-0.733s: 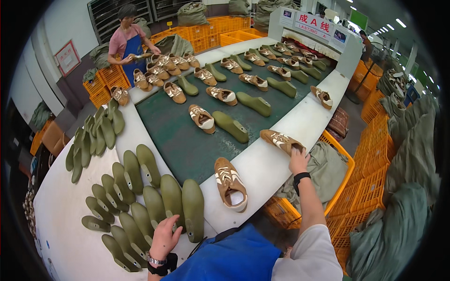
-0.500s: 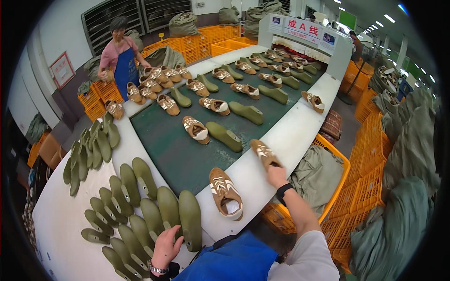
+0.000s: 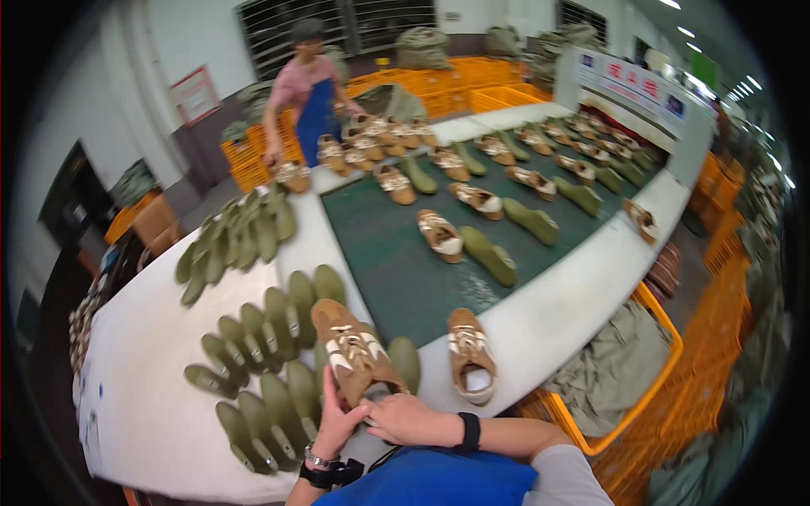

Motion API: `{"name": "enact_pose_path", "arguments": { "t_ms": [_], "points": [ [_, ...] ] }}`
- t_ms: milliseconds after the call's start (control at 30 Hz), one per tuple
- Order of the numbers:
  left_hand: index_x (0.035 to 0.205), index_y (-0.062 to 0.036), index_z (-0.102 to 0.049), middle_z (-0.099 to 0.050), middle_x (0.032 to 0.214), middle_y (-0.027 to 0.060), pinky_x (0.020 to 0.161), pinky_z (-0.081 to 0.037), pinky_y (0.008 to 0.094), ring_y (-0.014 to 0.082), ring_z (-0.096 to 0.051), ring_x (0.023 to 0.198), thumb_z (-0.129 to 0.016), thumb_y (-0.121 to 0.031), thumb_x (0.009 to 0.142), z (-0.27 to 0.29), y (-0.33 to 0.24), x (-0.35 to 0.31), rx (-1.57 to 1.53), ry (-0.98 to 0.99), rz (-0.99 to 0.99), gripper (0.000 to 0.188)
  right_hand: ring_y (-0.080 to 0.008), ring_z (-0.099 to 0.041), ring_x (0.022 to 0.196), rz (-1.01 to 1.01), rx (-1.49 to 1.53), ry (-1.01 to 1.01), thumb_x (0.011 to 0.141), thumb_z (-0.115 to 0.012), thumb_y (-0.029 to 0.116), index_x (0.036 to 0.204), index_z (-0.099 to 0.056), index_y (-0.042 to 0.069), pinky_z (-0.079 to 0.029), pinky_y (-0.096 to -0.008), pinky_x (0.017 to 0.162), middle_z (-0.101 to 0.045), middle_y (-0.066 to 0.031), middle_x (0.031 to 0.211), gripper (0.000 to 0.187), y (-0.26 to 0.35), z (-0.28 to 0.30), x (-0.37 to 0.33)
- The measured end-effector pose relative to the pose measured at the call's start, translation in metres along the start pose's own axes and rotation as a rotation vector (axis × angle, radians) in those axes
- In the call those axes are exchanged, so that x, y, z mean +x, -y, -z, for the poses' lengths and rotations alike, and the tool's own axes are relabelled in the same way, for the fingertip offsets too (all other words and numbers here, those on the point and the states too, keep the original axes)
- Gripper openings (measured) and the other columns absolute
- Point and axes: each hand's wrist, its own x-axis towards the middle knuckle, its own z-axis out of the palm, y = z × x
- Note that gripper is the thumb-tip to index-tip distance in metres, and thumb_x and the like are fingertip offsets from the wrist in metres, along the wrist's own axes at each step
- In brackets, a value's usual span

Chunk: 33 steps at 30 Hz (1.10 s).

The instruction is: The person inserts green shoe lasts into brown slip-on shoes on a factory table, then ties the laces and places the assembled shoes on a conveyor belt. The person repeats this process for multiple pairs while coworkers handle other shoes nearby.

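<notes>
A brown sneaker with white stripes (image 3: pixel 354 350) is held up in front of my body, toe pointing away. My left hand (image 3: pixel 335 422) grips its left side near the heel. My right hand (image 3: pixel 409 419) is closed at the heel and collar, where the fingers are partly hidden. A second brown sneaker (image 3: pixel 471 358) stands on the white table edge to the right. Green shoe lasts (image 3: pixel 283 409) lie in rows on the white table left of my hands, and the held sneaker covers some of them.
A green conveyor belt (image 3: pixel 371 253) carries sneakers and lasts toward a machine (image 3: pixel 629 93) at the far right. Across it, a person in a blue apron (image 3: pixel 314 114) stands by a sneaker pile (image 3: pixel 380 139). An orange crate with grey cloth (image 3: pixel 620 371) is at right; more lasts (image 3: pixel 240 236) lie at left.
My right hand has brought the sneaker from the right table edge to my front, and my left hand has left the lasts to take hold of it. The view has turned left.
</notes>
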Motion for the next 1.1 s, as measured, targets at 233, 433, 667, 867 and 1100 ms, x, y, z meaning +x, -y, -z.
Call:
{"name": "enact_pose_path", "arguments": {
  "t_ms": [233, 433, 667, 867, 1100],
  "points": [
    [0.145, -0.0012, -0.016, -0.046, 0.131, 0.0159, 0.099, -0.042, 0.0335, 0.0226, -0.048, 0.122, -0.061, -0.003, 0.082, 0.007, 0.007, -0.007, 0.227, -0.203, 0.034, 0.077, -0.0323, -0.061, 0.08, 0.123, 0.179, -0.127, 0.081, -0.069, 0.028, 0.117, -0.054, 0.007, -0.05, -0.0411, 0.07, -0.063, -0.0138, 0.09, 0.044, 0.004, 0.019, 0.003],
    [0.14, 0.0044, -0.023, -0.057, 0.119, 0.0263, 0.089, -0.048, 0.0385, 0.0342, -0.062, 0.104, -0.065, -0.014, 0.083, -0.007, 0.001, -0.01, 0.531, -0.108, -0.091, 0.074, -0.0257, -0.059, 0.086, -0.092, -0.11, -0.373, 0.074, -0.069, 0.013, 0.114, -0.058, 0.012, -0.052, -0.0343, 0.068, -0.056, -0.0077, 0.093, 0.041, -0.006, 0.023, 0.001],
    [0.12, -0.0012, -0.049, -0.06, 0.099, 0.0177, 0.081, -0.049, 0.0399, 0.0356, -0.059, 0.093, -0.072, -0.013, 0.074, -0.024, -0.026, -0.003, 1.097, -0.284, -0.536, 0.053, -0.0267, -0.06, 0.079, -0.027, -0.157, -0.47, 0.073, -0.066, 0.009, 0.108, -0.059, 0.012, -0.052, -0.0347, 0.065, -0.055, -0.0073, 0.091, 0.036, -0.012, 0.013, -0.002],
    [0.098, -0.0005, -0.062, -0.061, 0.093, 0.0138, 0.075, -0.049, 0.0381, 0.0329, -0.058, 0.083, -0.07, -0.005, 0.076, -0.025, -0.032, -0.003, 1.078, -0.266, -0.614, 0.024, -0.0274, -0.056, 0.075, -0.062, 0.001, -0.509, 0.072, -0.062, 0.002, 0.105, -0.064, 0.01, -0.049, -0.0367, 0.065, -0.052, -0.0095, 0.084, 0.034, -0.007, 0.014, 0.001],
    [0.096, 0.0015, -0.063, -0.062, 0.09, 0.0147, 0.072, -0.05, 0.037, 0.0315, -0.06, 0.082, -0.068, 0.002, 0.074, -0.027, -0.034, -0.005, 1.031, -0.288, -0.692, 0.023, -0.0274, -0.055, 0.075, -0.085, 0.11, -0.465, 0.074, -0.06, 0.0, 0.106, -0.064, 0.008, -0.048, -0.0368, 0.063, -0.05, -0.0103, 0.084, 0.034, -0.001, 0.02, 0.001]
  ]
}}
